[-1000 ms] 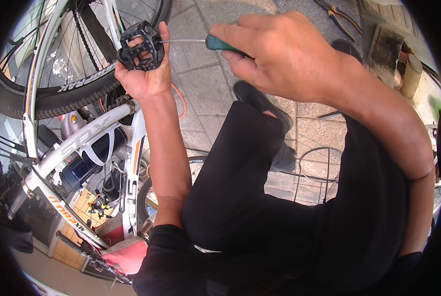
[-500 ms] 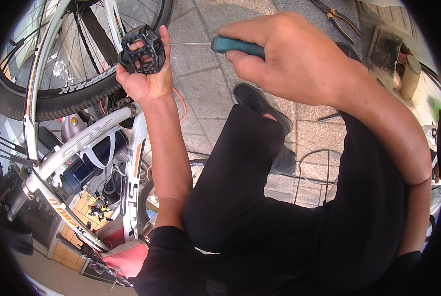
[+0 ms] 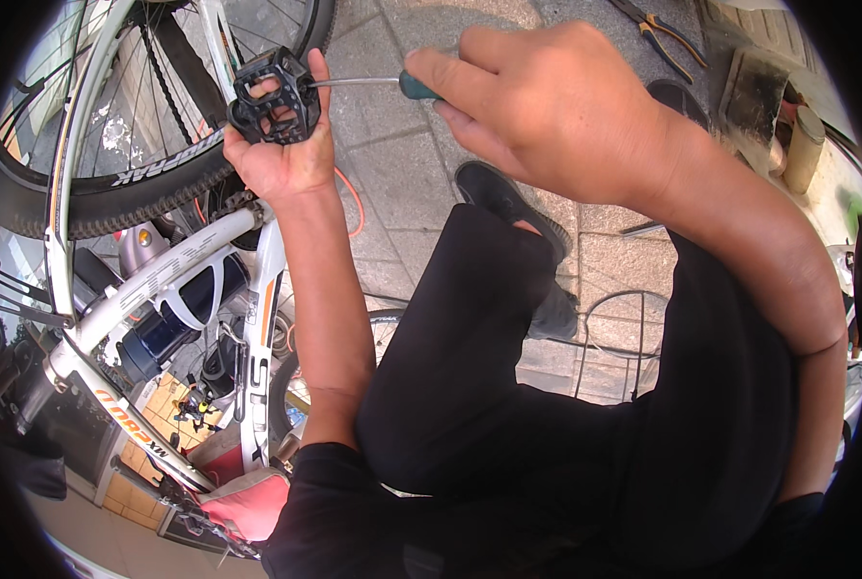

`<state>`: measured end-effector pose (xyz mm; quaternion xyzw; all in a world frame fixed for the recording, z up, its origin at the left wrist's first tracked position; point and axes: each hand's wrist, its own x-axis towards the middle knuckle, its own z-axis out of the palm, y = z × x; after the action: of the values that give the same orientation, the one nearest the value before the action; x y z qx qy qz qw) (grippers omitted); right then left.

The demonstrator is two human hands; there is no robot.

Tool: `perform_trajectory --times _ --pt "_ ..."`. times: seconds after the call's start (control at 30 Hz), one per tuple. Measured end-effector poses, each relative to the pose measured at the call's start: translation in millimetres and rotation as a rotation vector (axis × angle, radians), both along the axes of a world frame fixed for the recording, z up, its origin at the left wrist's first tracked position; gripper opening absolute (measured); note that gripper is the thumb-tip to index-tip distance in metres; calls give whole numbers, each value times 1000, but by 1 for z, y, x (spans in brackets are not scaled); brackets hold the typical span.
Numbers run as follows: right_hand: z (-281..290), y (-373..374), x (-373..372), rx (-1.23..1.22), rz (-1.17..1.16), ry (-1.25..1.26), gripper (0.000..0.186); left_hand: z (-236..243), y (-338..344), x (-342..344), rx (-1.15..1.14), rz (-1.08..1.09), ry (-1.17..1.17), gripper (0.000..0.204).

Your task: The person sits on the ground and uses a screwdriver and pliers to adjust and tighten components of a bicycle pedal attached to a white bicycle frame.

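A black bicycle pedal (image 3: 298, 108) lies in my left hand (image 3: 291, 166), which is cupped under it with the fingers wrapped round; some fingertips show through its openings. My right hand (image 3: 571, 111) is closed on the green handle of a screwdriver (image 3: 419, 87). Its thin metal shaft points left, and the tip meets the pedal's right side; whether it sits in a screw I cannot tell. Most of the handle is hidden by my fingers. Just left of the pedal is a white bicycle frame (image 3: 151, 275) with a wheel (image 3: 112, 193).
Pliers with orange and black handles (image 3: 655, 43) lie on the paving at the upper right. A cylindrical container (image 3: 804, 150) stands beside a dirty box at the right edge. A dark cable loop (image 3: 634, 294) lies on the ground, and an orange cord (image 3: 356, 198) runs near my left wrist.
My right hand has turned over the screwdriver and moved slightly left, so its fingers now cover more of the handle. The left hand and pedal have barely shifted.
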<state>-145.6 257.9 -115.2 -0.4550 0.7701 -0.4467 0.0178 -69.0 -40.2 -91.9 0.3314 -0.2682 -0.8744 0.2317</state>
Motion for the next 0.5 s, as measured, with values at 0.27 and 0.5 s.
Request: perform_trajectory --times 0.27,0.5 --pt "12 -1 -1 3 40 -193 34 2 3 -7 12 70 -72 44" --pt "21 -3 -5 -40 29 -716 31 -1 -3 3 23 -20 20 32"
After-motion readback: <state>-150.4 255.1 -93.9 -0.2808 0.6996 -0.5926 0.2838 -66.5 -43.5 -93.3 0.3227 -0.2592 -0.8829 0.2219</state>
